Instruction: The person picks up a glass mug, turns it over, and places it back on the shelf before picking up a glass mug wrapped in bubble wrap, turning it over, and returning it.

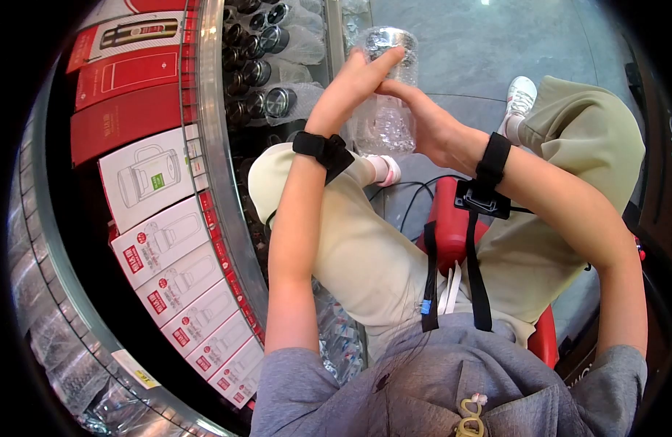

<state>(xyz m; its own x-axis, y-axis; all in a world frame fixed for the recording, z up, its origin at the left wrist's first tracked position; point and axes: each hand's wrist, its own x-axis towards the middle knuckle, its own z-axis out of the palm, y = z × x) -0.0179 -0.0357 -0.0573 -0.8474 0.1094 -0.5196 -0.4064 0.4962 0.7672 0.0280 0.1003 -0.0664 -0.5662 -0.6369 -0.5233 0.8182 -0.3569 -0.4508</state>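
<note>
A clear cylindrical container wrapped in bubble wrap [388, 130], with a shiny silvery top, is held out in front of me, over the floor beside the lower shelf. My left hand [356, 81] grips it from the left, fingers closed around it and the thumb lying across near the top. From the other side my right hand [428, 124] closes on the wrapped body, its fingertips meeting the left hand. Most of the fingers behind the container are hidden. Black straps with small devices circle both wrists.
On the left, a wire-edged shelf holds boxed goods [154, 178] in red and white. Below it stand several bubble-wrapped bottles with dark lids [278, 102]. A red cylinder-shaped object [445, 226] with black straps sits between my knees. Black cables [409, 191] run along the tiled floor [467, 58].
</note>
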